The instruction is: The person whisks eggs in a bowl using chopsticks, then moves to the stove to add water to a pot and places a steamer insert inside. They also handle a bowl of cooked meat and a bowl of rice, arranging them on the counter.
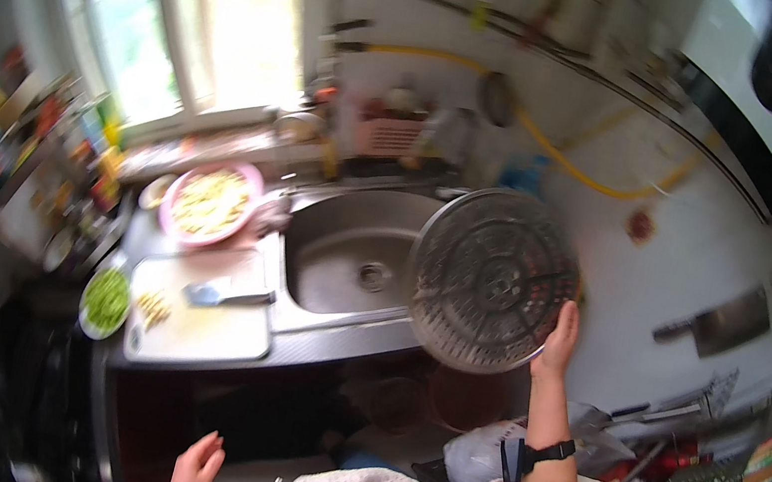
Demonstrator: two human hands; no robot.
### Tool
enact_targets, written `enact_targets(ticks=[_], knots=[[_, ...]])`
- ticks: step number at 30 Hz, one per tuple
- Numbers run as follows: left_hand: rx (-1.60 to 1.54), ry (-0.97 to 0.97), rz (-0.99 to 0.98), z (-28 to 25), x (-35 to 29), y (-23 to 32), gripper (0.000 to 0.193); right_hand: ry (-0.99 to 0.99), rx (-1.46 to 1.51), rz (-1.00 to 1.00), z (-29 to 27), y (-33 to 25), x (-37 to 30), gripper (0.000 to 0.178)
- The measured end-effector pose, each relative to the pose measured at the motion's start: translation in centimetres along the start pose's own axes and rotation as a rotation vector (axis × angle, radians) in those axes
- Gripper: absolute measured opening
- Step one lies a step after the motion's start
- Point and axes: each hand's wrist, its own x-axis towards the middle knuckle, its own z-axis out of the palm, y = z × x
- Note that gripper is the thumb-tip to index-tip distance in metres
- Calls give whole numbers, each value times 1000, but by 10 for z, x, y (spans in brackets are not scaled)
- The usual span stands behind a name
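Observation:
My right hand (pixel 559 343) grips the rim of a round metal steamer tray (pixel 500 284) with rings of holes. It is held up, tilted, over the right end of the counter, partly covering the right side of the steel sink (pixel 342 264). Low in front of my body, my left hand (pixel 196 469) hangs with nothing in it, its fingers loosely apart. A white cutting board (pixel 199 338) lies left of the sink. On it are a knife with a broad blade (pixel 208 296) and a small heap of pale chopped pieces (pixel 153 309).
A pink basin (pixel 255 188) of pale cut food stands behind the board. A bowl of chopped greens (pixel 106 300) sits at its left. Bottles and packets (pixel 100 135) crowd the left corner. A cleaver (pixel 734 324) hangs on the right wall, below a yellow hose (pixel 606 189).

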Motion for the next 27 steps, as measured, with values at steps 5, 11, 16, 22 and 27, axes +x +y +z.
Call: enact_targets(ticks=[5,11,16,22,27], knots=[[-729,-48,57,-47,-65,27,67,-747,-3,613,178,70,-172,19],[-1143,448,63,-89,-240,-36,35,-1423,-353,356,292,81,-429,28],[-1162,857,-10,-95,-380,-75,27,-2215,9,-768,318,20,-615,45],[-1177,1144,-36,-83,-475,-98,31,-2554,240,-632,307,-9,-766,45],[-1203,1334,116,-80,-496,-114,30,-2544,356,-793,309,-17,-825,46]])
